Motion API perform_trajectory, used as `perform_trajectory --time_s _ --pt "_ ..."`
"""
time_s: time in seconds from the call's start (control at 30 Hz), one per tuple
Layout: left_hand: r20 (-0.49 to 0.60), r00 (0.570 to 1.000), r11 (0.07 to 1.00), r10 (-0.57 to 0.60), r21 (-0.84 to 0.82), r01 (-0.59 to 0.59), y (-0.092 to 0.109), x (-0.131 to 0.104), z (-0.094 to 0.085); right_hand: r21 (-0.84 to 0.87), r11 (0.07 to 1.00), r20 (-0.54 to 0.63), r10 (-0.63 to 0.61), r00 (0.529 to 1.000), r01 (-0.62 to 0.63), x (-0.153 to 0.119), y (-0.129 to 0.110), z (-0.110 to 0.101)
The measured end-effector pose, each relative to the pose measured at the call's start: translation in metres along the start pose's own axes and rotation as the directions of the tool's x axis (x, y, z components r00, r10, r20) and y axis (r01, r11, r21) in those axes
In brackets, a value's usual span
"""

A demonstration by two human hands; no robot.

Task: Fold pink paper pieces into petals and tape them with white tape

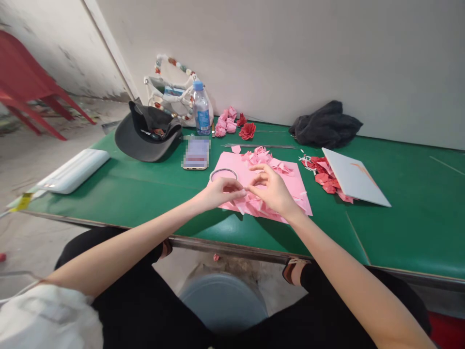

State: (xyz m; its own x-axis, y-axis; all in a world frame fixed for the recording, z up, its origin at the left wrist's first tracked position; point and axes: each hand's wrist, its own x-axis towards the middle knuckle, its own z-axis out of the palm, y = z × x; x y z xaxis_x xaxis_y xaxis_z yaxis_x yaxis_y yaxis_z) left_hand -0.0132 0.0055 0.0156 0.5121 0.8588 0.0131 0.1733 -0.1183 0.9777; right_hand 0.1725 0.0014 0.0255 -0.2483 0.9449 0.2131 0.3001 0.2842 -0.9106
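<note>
My left hand (pixel 225 191) and my right hand (pixel 271 190) meet fingertip to fingertip above a pink sheet of paper (pixel 232 162). Thumb and index finger are pinched together on each hand, while the other right fingers are loosely curled. Whatever sits between the fingertips is too small and covered to make out. Under and around the hands lie many folded pink paper pieces (pixel 259 208), with a further pile (pixel 258 156) at the sheet's far side. A thin round ring (pixel 224 169) shows just behind my left hand.
Pink paper flowers (pixel 225 122) and a red paper rose (pixel 247 131) stand at the back, near thin wires (pixel 261 146). Leftward are a phone (pixel 196 154), water bottle (pixel 202 111), and dark cap (pixel 145 138). Red paper pieces (pixel 327 182) lie beside a tilted white board (pixel 354 177).
</note>
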Motion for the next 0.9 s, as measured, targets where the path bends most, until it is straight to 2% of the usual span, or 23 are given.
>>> perform_trajectory --time_s 0.17,0.33,0.4,0.5,0.6,0.7,0.77,0.83,0.9 --pt "-0.023 0.999 0.999 0.048 0.013 -0.048 0.003 -0.001 0.001 0.058 0.998 -0.013 -0.032 0.999 0.032 -0.003 -0.002 0.003" --pt "-0.052 0.997 0.997 0.048 -0.05 -0.051 0.007 -0.002 0.0 0.106 0.994 -0.078 -0.005 0.997 0.014 0.003 0.002 -0.006" --pt "-0.071 0.996 0.996 0.052 -0.07 -0.057 0.007 -0.002 0.0 0.13 0.992 -0.037 -0.001 0.999 0.006 0.004 0.002 -0.008" --pt "-0.06 0.997 0.996 0.054 -0.067 -0.058 0.004 -0.002 0.001 0.168 0.984 0.084 0.039 0.996 -0.053 0.003 0.0 -0.005" --pt "-0.042 0.995 0.996 0.086 -0.023 -0.087 0.003 -0.002 0.002 0.205 0.976 0.095 0.06 0.994 -0.078 0.001 -0.002 -0.001" --pt "-0.056 0.991 0.988 0.125 0.099 -0.119 0.003 0.0 -0.003 0.198 0.978 0.028 0.062 0.998 -0.066 0.004 -0.001 -0.007" --pt "-0.061 0.984 0.958 0.166 0.246 -0.146 0.002 0.003 -0.011 0.153 0.985 0.002 0.083 0.997 -0.082 0.007 0.003 -0.014" --pt "-0.025 0.972 0.846 0.236 0.498 -0.192 -0.003 0.005 -0.021 0.085 0.992 0.004 0.096 0.995 -0.096 0.009 0.009 -0.02" --pt "0.031 0.97 0.702 0.239 0.685 -0.195 -0.01 0.007 -0.03 0.026 0.995 0.013 0.096 0.995 -0.096 0.009 0.016 -0.023"
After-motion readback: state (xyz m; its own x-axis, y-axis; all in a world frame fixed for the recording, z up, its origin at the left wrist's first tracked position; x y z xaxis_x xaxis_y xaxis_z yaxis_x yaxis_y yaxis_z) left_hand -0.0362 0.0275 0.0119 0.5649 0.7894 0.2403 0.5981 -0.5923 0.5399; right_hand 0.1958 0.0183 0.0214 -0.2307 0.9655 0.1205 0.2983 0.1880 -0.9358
